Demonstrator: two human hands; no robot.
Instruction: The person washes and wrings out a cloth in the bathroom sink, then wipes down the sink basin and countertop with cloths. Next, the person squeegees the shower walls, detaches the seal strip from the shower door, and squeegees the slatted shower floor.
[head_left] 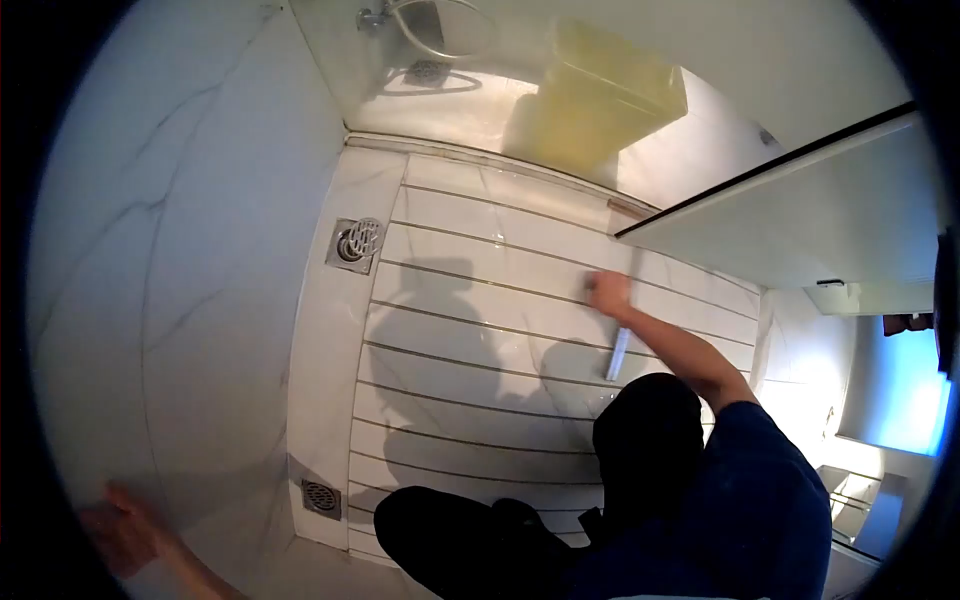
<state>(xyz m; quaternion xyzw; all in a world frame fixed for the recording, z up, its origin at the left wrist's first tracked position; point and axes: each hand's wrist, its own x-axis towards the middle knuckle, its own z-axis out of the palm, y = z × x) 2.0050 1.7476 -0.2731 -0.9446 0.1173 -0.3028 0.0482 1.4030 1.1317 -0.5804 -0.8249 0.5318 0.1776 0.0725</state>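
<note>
My right hand (610,294) is closed around a pale, straight-handled tool (619,353) above the grooved floor. Motion blurs its far end, so I cannot make out whether it is a brush or a scraper. At the lower left, my left hand (122,535) is by the marbled wall (190,300), fingers stretched out and nothing in them. Whether it presses on the wall is unclear. Beneath my right hand lies the white floor (470,310), crossed by dark grooves.
One floor drain (352,262) has its round grate (365,237) tipped aside; another drain (321,497) lies nearer my knees. Behind the glass stands a yellowish translucent bin (605,100), with a shower hose (440,50) beside it. A glass door edge (765,170) juts in from the right.
</note>
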